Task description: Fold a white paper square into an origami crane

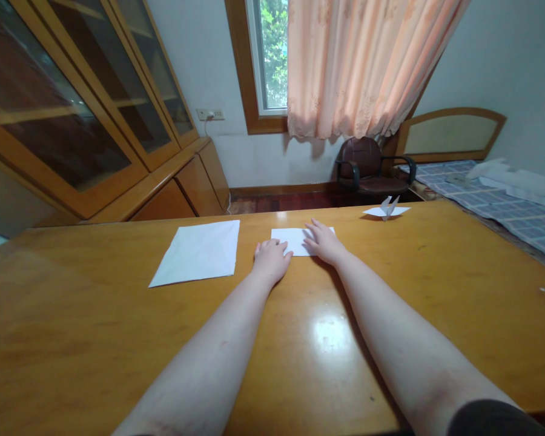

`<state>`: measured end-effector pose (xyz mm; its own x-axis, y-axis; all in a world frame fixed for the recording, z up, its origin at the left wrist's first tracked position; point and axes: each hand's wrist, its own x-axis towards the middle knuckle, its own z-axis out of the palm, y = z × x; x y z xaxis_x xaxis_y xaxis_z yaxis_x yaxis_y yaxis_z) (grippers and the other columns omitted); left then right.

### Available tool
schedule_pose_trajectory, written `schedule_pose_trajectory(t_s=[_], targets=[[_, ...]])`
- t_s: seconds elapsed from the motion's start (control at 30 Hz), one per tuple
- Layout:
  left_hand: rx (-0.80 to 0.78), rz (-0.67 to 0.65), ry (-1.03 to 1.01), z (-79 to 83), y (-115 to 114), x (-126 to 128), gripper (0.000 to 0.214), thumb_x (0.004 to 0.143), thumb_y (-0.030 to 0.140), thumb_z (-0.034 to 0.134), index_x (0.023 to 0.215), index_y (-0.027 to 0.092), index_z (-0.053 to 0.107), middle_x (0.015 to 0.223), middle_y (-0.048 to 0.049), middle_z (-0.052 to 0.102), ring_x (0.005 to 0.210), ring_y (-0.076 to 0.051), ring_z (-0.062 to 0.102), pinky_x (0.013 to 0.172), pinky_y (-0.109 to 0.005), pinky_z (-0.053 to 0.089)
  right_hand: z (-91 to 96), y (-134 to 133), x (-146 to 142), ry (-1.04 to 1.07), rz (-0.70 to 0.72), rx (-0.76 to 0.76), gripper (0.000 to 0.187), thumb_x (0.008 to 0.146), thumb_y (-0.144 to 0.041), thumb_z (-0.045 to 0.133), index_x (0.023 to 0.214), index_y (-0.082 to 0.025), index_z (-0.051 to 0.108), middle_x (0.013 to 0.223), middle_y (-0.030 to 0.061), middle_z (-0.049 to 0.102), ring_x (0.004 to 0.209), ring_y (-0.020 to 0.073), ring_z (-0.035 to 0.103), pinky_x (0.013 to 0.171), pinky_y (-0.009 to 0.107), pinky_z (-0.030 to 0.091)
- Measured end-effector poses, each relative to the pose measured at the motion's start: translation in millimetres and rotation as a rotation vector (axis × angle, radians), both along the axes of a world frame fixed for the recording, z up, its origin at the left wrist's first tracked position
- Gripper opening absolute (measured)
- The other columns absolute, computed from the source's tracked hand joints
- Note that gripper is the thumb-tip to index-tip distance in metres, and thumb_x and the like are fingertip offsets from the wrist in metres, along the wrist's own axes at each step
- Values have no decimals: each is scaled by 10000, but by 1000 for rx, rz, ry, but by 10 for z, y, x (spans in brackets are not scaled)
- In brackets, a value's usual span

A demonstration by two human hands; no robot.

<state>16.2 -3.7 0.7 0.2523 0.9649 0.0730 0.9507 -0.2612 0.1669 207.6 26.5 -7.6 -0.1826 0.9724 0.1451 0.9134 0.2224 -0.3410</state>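
A small white rectangle of paper (295, 235) lies flat on the wooden table, between and partly under my hands. My left hand (272, 259) rests at its left end, fingers lying on the paper and the tabletop. On the right end, my right hand (326, 243) lies with its fingers spread over the paper. Neither hand grips the sheet. Left of my left hand is a larger white sheet of paper (200, 251). An origami crane (386, 210) of white paper stands near the far edge, to the right of my right hand.
The glossy wooden table (95, 339) spreads across the foreground. Beyond its far edge stand a brown armchair (363, 163) and, to the right, a bed (518, 209) with a checked cover. Glass-fronted cabinets (95, 103) line the left wall; a peach curtain (358, 66) hangs by the window.
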Motion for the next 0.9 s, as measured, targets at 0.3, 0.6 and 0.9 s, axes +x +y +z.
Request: schedule_pose_trajectory(t_s=[0.3, 0.6, 0.9], targets=[[139, 51, -61, 82, -29, -5, 377, 917, 334, 365, 1151, 200, 628, 1174, -102, 630, 1096, -247, 550, 1008, -392, 370, -13, -46, -67, -168, 62, -183, 605, 936, -479, 345, 1467, -195, 293, 1551, 131, 205, 1432, 285, 159, 1117, 566, 113], [-110, -185, 58, -141, -6, 31, 665, 914, 493, 329, 1488, 179, 211, 1552, -84, 234, 1433, -238, 187, 1162, -449, 138, 11, -128, -246, -140, 247, -180, 503, 946, -278, 331, 1448, -241, 340, 1538, 79, 266, 1424, 232, 207, 1131, 511, 145], [-155, 42, 57, -166, 52, -63, 746, 878, 622, 224, 1498, 208, 196, 1572, -74, 135, 1450, -276, 96, 1149, -532, 121, -17, -97, -163, -197, 128, -211, 585, 941, -505, 290, 1480, -279, 262, 1564, 52, 185, 1435, 259, 159, 1141, 491, 130]])
